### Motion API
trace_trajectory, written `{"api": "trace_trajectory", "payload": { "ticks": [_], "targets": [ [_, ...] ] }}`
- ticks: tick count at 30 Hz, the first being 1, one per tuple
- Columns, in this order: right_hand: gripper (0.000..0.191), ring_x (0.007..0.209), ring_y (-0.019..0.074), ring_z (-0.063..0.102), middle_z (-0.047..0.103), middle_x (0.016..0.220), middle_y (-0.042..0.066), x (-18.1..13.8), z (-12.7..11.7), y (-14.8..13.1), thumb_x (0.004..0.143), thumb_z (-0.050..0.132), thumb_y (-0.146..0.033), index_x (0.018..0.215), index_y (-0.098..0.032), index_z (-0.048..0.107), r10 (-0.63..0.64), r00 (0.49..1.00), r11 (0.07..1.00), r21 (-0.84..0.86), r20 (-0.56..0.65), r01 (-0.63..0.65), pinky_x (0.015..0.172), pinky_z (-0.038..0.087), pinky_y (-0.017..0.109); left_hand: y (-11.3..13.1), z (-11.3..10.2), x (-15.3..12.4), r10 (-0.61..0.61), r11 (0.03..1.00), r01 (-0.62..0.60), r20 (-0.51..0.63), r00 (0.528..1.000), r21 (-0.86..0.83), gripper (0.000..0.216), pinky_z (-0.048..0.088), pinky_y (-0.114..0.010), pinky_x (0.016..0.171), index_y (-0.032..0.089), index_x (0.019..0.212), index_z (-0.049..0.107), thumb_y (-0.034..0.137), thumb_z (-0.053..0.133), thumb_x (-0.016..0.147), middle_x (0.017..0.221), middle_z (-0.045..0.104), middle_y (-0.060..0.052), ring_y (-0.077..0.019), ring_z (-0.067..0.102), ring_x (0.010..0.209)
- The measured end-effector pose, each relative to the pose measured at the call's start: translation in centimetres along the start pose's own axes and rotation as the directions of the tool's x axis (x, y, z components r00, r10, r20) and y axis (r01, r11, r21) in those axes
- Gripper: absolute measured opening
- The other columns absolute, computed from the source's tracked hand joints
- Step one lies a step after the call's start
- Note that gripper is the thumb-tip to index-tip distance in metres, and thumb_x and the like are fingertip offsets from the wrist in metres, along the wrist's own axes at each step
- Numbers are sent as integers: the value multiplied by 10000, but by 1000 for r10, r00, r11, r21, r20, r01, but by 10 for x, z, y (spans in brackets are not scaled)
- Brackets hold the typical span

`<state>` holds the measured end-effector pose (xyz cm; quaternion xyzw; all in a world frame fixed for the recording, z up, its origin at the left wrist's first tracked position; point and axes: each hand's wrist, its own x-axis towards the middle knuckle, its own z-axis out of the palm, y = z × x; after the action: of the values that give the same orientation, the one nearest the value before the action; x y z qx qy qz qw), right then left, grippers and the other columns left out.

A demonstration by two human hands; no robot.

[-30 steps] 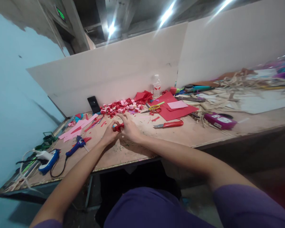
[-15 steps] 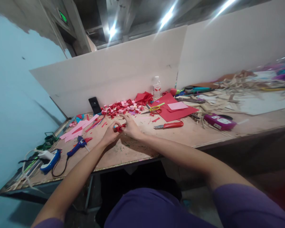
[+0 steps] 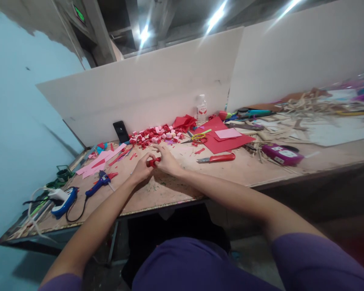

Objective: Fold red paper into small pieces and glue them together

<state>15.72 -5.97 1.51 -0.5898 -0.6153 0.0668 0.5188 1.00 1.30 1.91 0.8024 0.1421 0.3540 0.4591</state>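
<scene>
Between my two hands, just above the near part of the table, is a small piece of folded red paper (image 3: 153, 162). My left hand (image 3: 142, 169) pinches it from the left side. From the right, the fingers of my right hand (image 3: 167, 161) close on its other side, and part of the paper is hidden behind them. Beyond my hands lies a heap of small red and pink folded paper cubes (image 3: 153, 136). A blue glue gun (image 3: 99, 184) rests to the left of my left hand. To the right of my right hand is a utility knife (image 3: 216, 158) with a red handle.
Pink paper strips (image 3: 101, 161) and a blue power strip (image 3: 64, 204) are at the left. A dark phone (image 3: 120, 131) leans on the white board. Behind the knife are yellow-handled scissors (image 3: 198, 138), red paper sheets (image 3: 212, 146), a bottle (image 3: 202, 109) and a purple tape-measure-like box (image 3: 282, 154).
Both hands stay on the red paper, with the fingers shifted slightly; a bit of blue seen by the left fingertips no longer shows. The camera view has moved a little.
</scene>
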Motion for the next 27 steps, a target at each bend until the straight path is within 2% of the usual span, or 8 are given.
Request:
{"api": "trace_trajectory", "payload": {
  "ticks": [5, 10, 14, 19, 27],
  "targets": [
    [739, 1069, 213, 656, 635, 1278, 111, 2, 3, 5, 728, 616, -17, 1439, -202, 537, -1, 1000, 1000, 0, 18, 1, 924, 559, 361, -3, 0, 0, -16, 1000, 16, 2, 1000, 9, 229, 447, -229, 652, 195, 878, 571, 202, 712, 698, 879, 625, 7, -143, 596, 724],
    [701, 908, 189, 704, 714, 1073, 58, 4, 5, 10, 741, 625, -15, 1413, -204, 561, 32, 997, 999, 10, 70, -33, 848, 575, 335, -6, -1, 0, -44, 999, 44, 12, 999, 24, 237, 444, -230, 638, 188, 878, 579, 208, 730, 696, 832, 624, 12, -144, 596, 698],
    [650, 872, 204, 714, 733, 970, 45, 4, 5, 11, 752, 661, -32, 1375, -209, 597, 71, 994, 997, -8, 87, -71, 836, 574, 342, -4, -2, 0, -41, 999, 41, 25, 999, 28, 218, 454, -230, 657, 181, 863, 588, 199, 719, 689, 838, 621, 14, -135, 593, 702],
    [600, 880, 218, 718, 742, 951, 49, 4, 6, 12, 775, 667, -57, 1354, -207, 621, 95, 992, 995, -19, 86, -93, 865, 561, 353, -1, -1, 1, -49, 999, 48, 30, 998, 13, 228, 460, -224, 658, 177, 848, 582, 228, 728, 681, 858, 634, 16, -126, 593, 708],
    [515, 878, 216, 715, 735, 948, 39, 7, 6, 14, 797, 697, -76, 1287, -225, 642, 109, 991, 992, 53, 75, -113, 869, 566, 367, -7, -3, 2, -117, 992, 118, 27, 993, -54, 353, 511, -236, 590, 191, 903, 555, 274, 798, 661, 775, 653, 17, -144, 639, 644]
  ]
}}
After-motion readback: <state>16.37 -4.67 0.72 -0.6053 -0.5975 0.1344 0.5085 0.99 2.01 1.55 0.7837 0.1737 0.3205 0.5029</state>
